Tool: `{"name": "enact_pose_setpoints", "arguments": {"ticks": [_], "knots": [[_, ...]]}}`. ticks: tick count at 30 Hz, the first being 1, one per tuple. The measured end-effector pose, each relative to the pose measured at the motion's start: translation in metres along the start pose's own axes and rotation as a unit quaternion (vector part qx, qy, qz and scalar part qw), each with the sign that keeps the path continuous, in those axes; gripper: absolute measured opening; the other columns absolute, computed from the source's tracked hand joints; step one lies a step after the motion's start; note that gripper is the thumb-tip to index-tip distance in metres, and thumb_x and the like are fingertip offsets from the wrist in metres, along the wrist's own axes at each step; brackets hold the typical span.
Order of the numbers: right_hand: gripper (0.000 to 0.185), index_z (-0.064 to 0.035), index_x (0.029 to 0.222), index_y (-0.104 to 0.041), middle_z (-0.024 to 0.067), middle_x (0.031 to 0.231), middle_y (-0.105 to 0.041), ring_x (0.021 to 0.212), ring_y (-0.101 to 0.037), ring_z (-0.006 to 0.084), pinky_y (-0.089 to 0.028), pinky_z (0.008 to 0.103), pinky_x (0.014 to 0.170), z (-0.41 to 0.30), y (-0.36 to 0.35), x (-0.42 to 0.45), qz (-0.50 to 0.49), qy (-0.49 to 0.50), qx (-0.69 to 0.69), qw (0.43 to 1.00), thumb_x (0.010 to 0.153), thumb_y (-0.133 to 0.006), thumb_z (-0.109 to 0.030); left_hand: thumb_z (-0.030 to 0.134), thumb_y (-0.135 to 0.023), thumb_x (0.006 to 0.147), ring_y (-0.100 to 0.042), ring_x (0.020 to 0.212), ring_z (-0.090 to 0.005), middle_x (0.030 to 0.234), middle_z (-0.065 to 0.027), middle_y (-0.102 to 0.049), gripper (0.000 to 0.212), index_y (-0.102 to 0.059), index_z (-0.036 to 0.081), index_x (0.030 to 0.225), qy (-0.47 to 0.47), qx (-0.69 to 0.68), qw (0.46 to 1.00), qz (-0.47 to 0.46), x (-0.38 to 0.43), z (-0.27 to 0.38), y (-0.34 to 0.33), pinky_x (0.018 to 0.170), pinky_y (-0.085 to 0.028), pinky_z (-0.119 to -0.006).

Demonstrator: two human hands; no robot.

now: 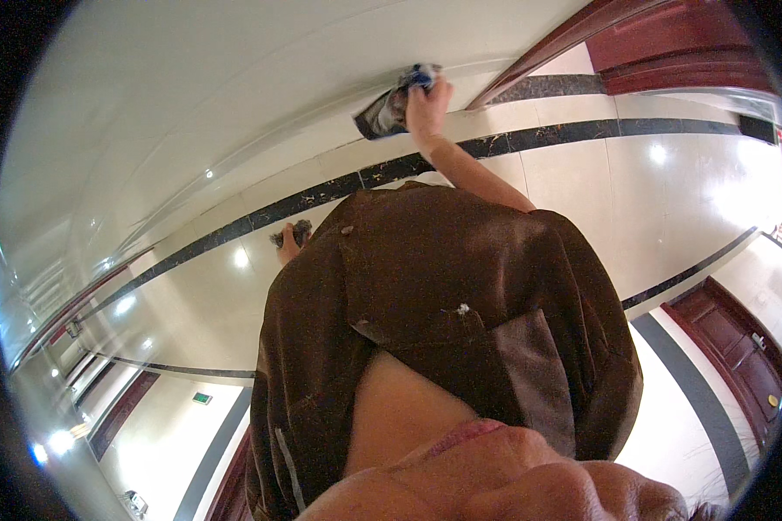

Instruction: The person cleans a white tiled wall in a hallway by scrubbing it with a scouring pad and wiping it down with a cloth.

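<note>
My right hand (429,107) is shut on a crumpled cloth (384,117), dark, grey and partly blue. It presses the cloth against the lower part of a pale, glossy wall (234,78), just above the floor. The cloth is a little blurred. Further left and lower in the view, my left hand (289,246) grips a dark grey, wiry scouring pad (298,229) over the pale tiled floor. My brown top hides most of both arms.
A dark marbled border strip (319,195) runs along the tiled floor (560,176). Dark red wooden trim (547,42) stands at the wall's right end. Behind me are a dark red door (723,345) and a small green lit sign (201,397).
</note>
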State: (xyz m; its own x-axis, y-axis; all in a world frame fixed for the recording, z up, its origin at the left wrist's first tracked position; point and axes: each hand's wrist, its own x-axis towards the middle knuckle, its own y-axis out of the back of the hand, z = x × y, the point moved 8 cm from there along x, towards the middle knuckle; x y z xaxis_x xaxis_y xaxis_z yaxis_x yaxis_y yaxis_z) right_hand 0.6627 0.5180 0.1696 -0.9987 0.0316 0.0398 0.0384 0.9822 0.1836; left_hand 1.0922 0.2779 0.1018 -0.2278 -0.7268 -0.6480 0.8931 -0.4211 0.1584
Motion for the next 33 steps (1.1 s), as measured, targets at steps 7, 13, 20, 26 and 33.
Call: {"name": "enact_pose_setpoints", "arguments": {"ticks": [7, 13, 20, 26, 33], "knots": [[0.055, 0.0035, 0.128, -0.035, 0.0265, 0.13, -0.029, 0.117, -0.038, 0.0403, -0.032, 0.0433, 0.104, 0.036, 0.114, 0.092, 0.244, -0.076, 0.031, 0.966, 0.076, -0.05, 0.004, 0.036, -0.065, 0.083, -0.066, 0.081, -0.0206, 0.093, -0.0105, -0.064, 0.041, -0.057, 0.004, 0.106, -0.027, -0.029, 0.998, 0.052, -0.04, 0.05, -0.019, 0.067, -0.054, -0.032], [0.038, 0.0039, 0.113, -0.048, 0.0198, 0.114, -0.048, 0.107, -0.047, 0.0299, -0.039, 0.0383, 0.092, 0.011, 0.032, 0.026, 0.016, -0.196, -0.014, 0.98, 0.076, -0.053, -0.005, 0.037, -0.066, 0.082, -0.066, 0.082, -0.0204, 0.096, -0.0093, -0.064, 0.042, -0.057, 0.005, 0.108, -0.062, -0.011, 0.997, 0.032, -0.032, 0.046, -0.023, 0.067, -0.053, -0.032], [0.051, -0.0072, 0.122, -0.037, 0.0071, 0.112, -0.038, 0.098, -0.041, 0.018, -0.036, 0.0357, 0.089, -0.165, 0.139, 0.078, 0.152, 0.211, 0.221, 0.94, 0.078, -0.062, -0.005, 0.037, -0.067, 0.082, -0.065, 0.082, -0.0215, 0.096, -0.0094, -0.063, 0.045, -0.056, 0.004, 0.11, 0.0, -0.035, 0.998, 0.05, -0.029, 0.019, -0.001, 0.064, -0.053, -0.033], [0.049, -0.0068, 0.118, -0.035, 0.0176, 0.121, -0.021, 0.116, -0.025, 0.0321, -0.019, 0.0586, 0.097, -0.094, 0.121, 0.086, 0.257, 0.351, -0.044, 0.899, 0.075, -0.059, -0.008, 0.037, -0.065, 0.083, -0.063, 0.083, -0.0218, 0.1, -0.01, -0.061, 0.045, -0.055, 0.004, 0.113, -0.08, -0.005, 0.995, 0.055, -0.015, 0.008, 0.017, 0.067, -0.054, -0.033], [0.033, -0.0002, 0.112, -0.052, 0.0132, 0.097, -0.054, 0.079, -0.057, 0.0292, -0.053, 0.0453, 0.066, 0.142, 0.034, 0.073, 0.2, -0.42, 0.209, 0.86, 0.083, -0.051, -0.015, 0.034, -0.064, 0.085, -0.063, 0.084, -0.0204, 0.101, -0.0095, -0.06, 0.04, -0.055, 0.006, 0.112, -0.148, -0.011, 0.983, 0.106, -0.062, -0.011, 0.037, 0.069, -0.054, -0.032]]}}
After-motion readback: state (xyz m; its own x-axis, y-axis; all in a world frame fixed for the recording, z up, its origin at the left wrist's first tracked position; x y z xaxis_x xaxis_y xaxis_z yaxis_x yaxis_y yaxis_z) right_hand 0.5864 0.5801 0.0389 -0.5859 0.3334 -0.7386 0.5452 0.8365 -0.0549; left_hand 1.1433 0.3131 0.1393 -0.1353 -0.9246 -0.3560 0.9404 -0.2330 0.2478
